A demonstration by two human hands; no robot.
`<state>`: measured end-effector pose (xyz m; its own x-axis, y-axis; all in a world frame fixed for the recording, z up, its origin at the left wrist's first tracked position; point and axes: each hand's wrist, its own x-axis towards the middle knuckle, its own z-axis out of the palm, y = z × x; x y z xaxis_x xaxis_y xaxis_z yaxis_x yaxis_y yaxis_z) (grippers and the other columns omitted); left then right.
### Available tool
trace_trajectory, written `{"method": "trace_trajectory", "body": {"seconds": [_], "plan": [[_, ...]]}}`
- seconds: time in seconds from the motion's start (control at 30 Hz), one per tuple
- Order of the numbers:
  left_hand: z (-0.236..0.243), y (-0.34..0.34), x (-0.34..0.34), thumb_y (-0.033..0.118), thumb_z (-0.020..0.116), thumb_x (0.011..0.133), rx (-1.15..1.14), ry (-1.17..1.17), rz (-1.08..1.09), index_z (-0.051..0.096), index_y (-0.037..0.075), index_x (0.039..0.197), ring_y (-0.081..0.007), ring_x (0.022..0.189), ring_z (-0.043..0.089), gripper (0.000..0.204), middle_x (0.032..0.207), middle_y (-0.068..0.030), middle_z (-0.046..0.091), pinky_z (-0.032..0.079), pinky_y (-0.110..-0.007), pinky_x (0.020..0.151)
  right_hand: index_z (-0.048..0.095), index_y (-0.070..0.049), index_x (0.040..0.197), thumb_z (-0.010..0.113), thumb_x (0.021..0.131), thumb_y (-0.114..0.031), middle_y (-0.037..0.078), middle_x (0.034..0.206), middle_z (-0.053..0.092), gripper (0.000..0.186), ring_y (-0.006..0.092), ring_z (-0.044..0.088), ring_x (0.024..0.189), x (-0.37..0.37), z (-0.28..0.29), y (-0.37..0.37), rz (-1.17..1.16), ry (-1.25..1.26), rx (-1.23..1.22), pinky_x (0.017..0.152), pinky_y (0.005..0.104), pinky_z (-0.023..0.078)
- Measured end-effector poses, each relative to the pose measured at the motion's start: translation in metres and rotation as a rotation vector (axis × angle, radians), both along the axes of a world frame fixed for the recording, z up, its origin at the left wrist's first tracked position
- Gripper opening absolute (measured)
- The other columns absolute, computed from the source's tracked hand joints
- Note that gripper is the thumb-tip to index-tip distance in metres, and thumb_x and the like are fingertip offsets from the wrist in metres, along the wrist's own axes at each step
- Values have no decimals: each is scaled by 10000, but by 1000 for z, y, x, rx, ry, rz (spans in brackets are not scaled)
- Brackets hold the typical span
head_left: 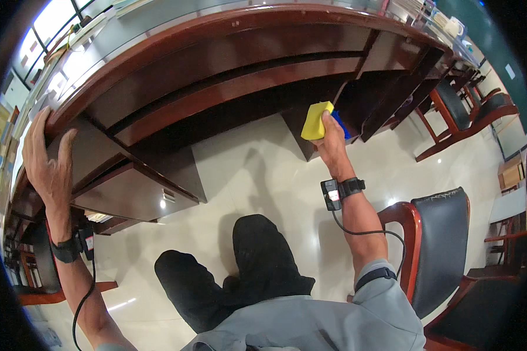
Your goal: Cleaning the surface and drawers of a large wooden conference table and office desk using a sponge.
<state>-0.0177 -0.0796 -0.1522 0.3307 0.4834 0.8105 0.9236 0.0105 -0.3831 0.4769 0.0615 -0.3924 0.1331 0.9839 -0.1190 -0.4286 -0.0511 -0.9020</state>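
Observation:
My right hand [332, 139] is closed around a yellow sponge [316, 121], a block with straight edges, held up in front of the desk's dark knee space. Something bright blue [341, 124] shows just beyond the fingers; whether it is part of the sponge or a separate thing, I cannot tell. At the far left, my left hand [50, 161] rests against the rim of the reddish-brown wooden desk [216, 32]. Its fingers are stretched out along the edge, with the thumb apart, and nothing is held in it.
Below the left hand, a cabinet door [137, 190] with a small metal handle stands ajar. A chair [442, 248] with a black padded back is close to my right arm, and another chair [457, 111] stands farther off. Cables run along both forearms from wrist devices [332, 195].

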Motion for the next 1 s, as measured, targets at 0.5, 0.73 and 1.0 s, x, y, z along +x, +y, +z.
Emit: {"method": "trace_trajectory", "body": {"seconds": [0.5, 0.73, 1.0], "plan": [[-17, 22, -6, 137, 818, 740, 191, -58, 10, 657, 194, 1235, -208, 1082, 646, 523, 1154, -28, 701, 459, -324, 978, 536, 39, 1229, 577, 982, -392, 117, 1026, 626, 498, 227, 634, 868, -69, -52, -14, 221, -54, -265, 732, 406, 557], [-7, 22, 9, 54, 820, 675, 173, -71, -117, 684, 141, 1169, -208, 1039, 663, 520, 1126, -54, 709, 496, -322, 928, 612, 65, 1177, 628, 935, -281, 121, 956, 674, 422, 202, 621, 806, -30, 8, 35, -28, -807, 27, 723, 325, 510], [-2, 16, 14, 16, 795, 650, 145, -100, -133, 696, 104, 1133, -220, 1040, 664, 501, 1107, -66, 716, 470, -326, 939, 663, -31, 1042, 623, 811, -129, 219, 951, 595, 254, 395, 581, 979, -5, 39, 63, -179, -2137, 583, 853, 473, 470]]}}
